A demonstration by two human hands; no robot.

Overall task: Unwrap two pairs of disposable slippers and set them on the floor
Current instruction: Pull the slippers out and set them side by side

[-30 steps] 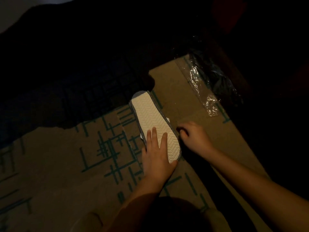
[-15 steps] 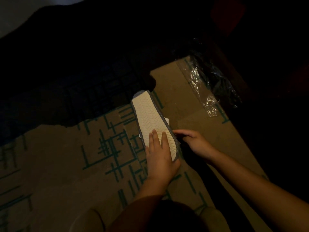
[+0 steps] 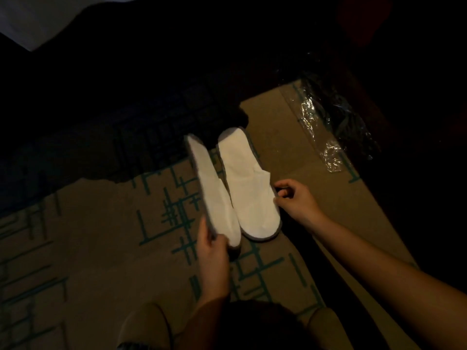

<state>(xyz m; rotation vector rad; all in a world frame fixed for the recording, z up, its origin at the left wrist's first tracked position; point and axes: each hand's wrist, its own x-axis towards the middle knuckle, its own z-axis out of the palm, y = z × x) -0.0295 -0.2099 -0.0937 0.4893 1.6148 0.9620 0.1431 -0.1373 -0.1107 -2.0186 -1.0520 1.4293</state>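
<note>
Left hand: the left hand [image 3: 212,251] pinches the heel of a flat white disposable slipper with a grey rim [image 3: 214,195], tilted on edge above the patterned tan carpet [image 3: 101,236].
Second slipper: its white, grey-rimmed twin [image 3: 249,188] lies flat just beside it.
Right hand: the right hand [image 3: 295,200] nips that slipper's edge.
Wrapper: crumpled clear plastic [image 3: 321,125] lies well apart.
Progress: one pair looks unwrapped and nearly set down; a second pair isn't visible.

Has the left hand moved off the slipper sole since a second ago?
Yes. The left hand has shifted left and nearer the camera over the carpet, now gripping the left slipper by its near end.
</note>
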